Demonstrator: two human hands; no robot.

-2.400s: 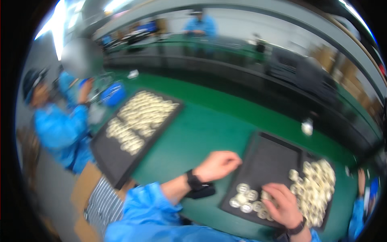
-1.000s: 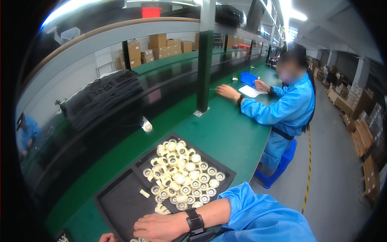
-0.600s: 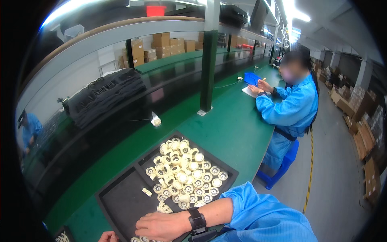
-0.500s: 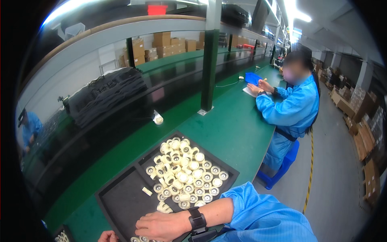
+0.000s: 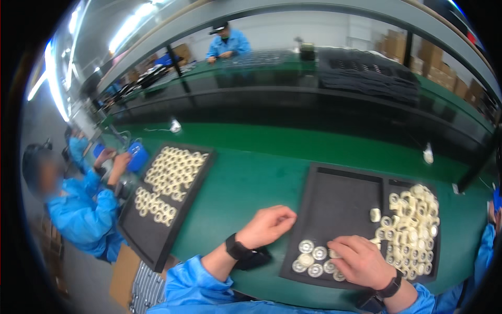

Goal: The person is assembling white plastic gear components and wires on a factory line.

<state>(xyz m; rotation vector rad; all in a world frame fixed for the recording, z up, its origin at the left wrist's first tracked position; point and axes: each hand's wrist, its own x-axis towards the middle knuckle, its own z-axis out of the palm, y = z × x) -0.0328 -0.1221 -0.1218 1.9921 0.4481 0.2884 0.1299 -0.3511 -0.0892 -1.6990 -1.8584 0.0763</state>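
Note:
A black divided tray point(image 5: 345, 201) lies on the green bench before me, with a heap of cream plastic gears point(image 5: 413, 230) in its right part. My right hand point(image 5: 363, 264) is over the tray's near edge, fingers bent down and together on a cream gear point(image 5: 333, 254) at the fingertips. Several other gears point(image 5: 315, 270) lie flat in the near left corner beside it. My left hand point(image 5: 266, 226) hovers just left of the tray with fingers curled and closed; whatever they hold, if anything, is hidden. One gear point(image 5: 375, 215) stands on edge near the divider.
Another black tray point(image 5: 180, 230) with rows of gears stands at left, near a co-worker in blue point(image 5: 86, 209) handling a blue container point(image 5: 137, 156). A shelf post point(image 5: 478, 162) rises at right. Dark folded material point(image 5: 366, 70) lies across the bench; another person point(image 5: 228, 44) sits beyond.
The view has swung left, bringing the second tray and the left co-worker into sight. My left hand, mostly cut off before, now shows whole. My right hand stays over the near gears.

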